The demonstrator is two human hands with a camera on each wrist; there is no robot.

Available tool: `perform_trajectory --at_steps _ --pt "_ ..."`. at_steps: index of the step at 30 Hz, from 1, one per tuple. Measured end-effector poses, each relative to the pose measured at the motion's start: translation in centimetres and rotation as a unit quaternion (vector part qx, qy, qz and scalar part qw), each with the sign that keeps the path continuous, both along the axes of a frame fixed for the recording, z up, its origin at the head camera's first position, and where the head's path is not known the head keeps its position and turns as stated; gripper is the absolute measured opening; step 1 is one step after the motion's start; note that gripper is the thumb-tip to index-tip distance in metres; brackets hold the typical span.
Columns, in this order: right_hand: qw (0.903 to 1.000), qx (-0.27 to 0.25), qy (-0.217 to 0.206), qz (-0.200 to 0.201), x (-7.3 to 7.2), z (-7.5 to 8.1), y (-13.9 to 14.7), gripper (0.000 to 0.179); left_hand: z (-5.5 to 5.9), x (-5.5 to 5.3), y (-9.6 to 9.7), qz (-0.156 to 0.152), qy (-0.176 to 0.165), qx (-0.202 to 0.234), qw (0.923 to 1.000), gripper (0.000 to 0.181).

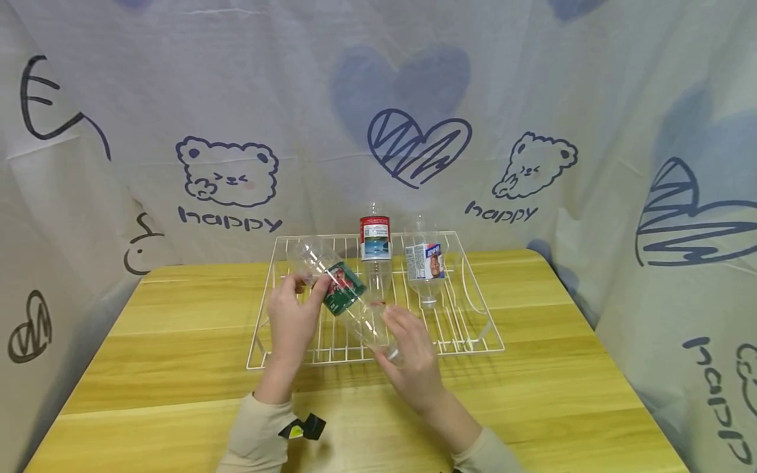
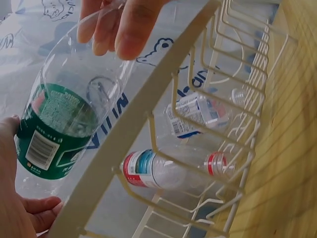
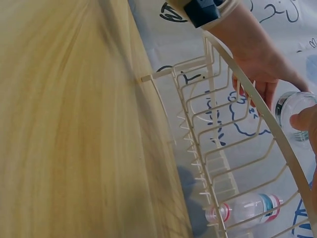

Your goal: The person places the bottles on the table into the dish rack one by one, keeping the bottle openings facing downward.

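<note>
A clear plastic bottle with a green label [image 1: 344,287] lies slantwise over the wire rack, its neck toward the near right. My left hand [image 1: 292,322] grips it around the label and the wider end. With thumb and fingers my right hand [image 1: 416,358] holds the neck end, near the white cap. In the left wrist view the green label [image 2: 54,136] shows a barcode, and the right hand's fingers [image 2: 136,29] lie along the upper part. Two more clear bottles stand cap-down in the rack: one with a red and blue label [image 1: 376,238], one with a white and blue label [image 1: 424,261].
The white wire rack [image 1: 331,362] rests on a wood-grain table [image 1: 550,368], its rim and bars around the bottles. Behind and beside the table hangs a pale curtain [image 1: 307,85] with printed bears and hearts. A small black device [image 1: 310,427] sits at the left cuff.
</note>
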State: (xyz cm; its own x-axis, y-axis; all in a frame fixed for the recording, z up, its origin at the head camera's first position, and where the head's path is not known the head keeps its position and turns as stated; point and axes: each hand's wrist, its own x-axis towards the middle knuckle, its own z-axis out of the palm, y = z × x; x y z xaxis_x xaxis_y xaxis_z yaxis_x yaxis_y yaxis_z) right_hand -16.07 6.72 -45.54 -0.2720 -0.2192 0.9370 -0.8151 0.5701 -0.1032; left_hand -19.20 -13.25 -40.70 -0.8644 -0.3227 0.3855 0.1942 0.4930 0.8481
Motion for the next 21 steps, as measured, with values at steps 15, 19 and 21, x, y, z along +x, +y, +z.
perform_trajectory --at_steps 15,19,21 --pt "0.9988 0.046 -0.017 0.0 0.2 0.1 0.0 0.054 0.9 0.1 -0.5 -0.039 -0.054 0.161 0.9847 0.05" --pt "0.9982 0.054 -0.024 -0.006 0.1 0.2 0.0 0.056 1.2 0.4 -0.6 -0.052 -0.048 0.202 0.9768 0.049" --pt "0.9979 0.059 -0.028 -0.007 0.1 0.2 0.0 0.058 1.3 0.4 -0.6 -0.055 -0.044 0.212 0.9746 0.049"
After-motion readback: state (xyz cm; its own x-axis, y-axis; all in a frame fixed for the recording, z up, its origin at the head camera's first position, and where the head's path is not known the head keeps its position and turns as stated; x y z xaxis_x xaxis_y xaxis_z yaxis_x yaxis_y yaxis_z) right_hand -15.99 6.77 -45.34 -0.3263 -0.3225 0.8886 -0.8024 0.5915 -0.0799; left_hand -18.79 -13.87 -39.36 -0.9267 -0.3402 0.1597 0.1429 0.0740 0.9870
